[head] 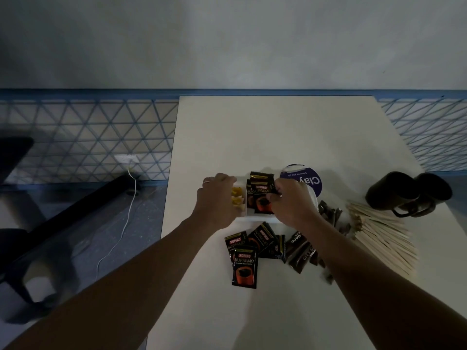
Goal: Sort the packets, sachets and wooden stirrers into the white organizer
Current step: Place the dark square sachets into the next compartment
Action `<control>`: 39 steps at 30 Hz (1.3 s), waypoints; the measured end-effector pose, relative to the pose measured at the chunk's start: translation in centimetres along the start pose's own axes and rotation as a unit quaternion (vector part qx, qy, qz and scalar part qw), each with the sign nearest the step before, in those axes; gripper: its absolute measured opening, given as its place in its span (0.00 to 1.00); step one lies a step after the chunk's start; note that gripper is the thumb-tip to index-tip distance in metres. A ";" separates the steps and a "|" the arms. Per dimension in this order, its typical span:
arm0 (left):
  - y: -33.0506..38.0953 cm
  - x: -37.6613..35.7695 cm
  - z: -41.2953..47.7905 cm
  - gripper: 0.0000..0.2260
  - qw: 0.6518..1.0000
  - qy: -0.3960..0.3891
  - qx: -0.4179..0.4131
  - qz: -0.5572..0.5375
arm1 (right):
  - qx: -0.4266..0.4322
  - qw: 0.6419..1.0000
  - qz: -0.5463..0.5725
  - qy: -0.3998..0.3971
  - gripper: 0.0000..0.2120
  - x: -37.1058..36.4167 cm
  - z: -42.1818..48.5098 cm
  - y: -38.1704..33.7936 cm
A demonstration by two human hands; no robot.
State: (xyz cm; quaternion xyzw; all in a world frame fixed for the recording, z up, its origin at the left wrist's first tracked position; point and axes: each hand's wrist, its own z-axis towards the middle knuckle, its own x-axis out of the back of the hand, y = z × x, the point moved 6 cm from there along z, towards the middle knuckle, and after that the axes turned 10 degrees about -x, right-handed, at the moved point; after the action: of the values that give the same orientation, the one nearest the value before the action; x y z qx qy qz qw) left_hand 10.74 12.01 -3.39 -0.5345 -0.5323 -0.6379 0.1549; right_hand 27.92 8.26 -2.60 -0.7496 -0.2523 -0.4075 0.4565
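Note:
The white organizer (255, 216) stands mid-table between my hands. My left hand (216, 199) grips its left side, beside the yellow sachets (237, 197) in its left compartments. My right hand (290, 203) pinches a black Kopiko coffee packet (262, 192) standing upright in the middle compartment with others. More black coffee packets (244, 266) lie loose on the table in front of the organizer. Brown sugar sachets (302, 253) lie partly under my right forearm. A fan of wooden stirrers (384, 236) lies to the right.
Two dark mugs (404, 193) lie on their sides at the right. A round white and purple tub (303, 179) stands just behind the organizer. The table's left edge (166, 198) drops to the floor, where a white cable and dark furniture sit.

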 end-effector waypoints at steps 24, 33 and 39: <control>-2.0 -2.6 1.7 0.46 0.995 -0.070 -0.002 0.068 | -0.017 1.000 -0.001 -0.013 0.14 -2.8 2.3 -0.5; -1.9 -2.6 1.6 0.46 0.995 -0.075 0.000 0.063 | 0.092 0.995 -0.004 0.042 0.08 -2.3 1.7 -1.0; -2.0 -2.7 1.6 0.46 0.996 -0.068 -0.002 0.055 | 0.095 0.988 -0.120 0.007 0.32 -2.6 1.9 -1.4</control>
State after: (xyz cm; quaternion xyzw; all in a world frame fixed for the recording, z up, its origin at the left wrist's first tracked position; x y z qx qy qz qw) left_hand 11.06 13.16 -6.90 -0.6055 -0.5100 -0.5917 0.1527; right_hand 26.20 10.57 -4.64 -0.6640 -0.3751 -0.4389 0.4750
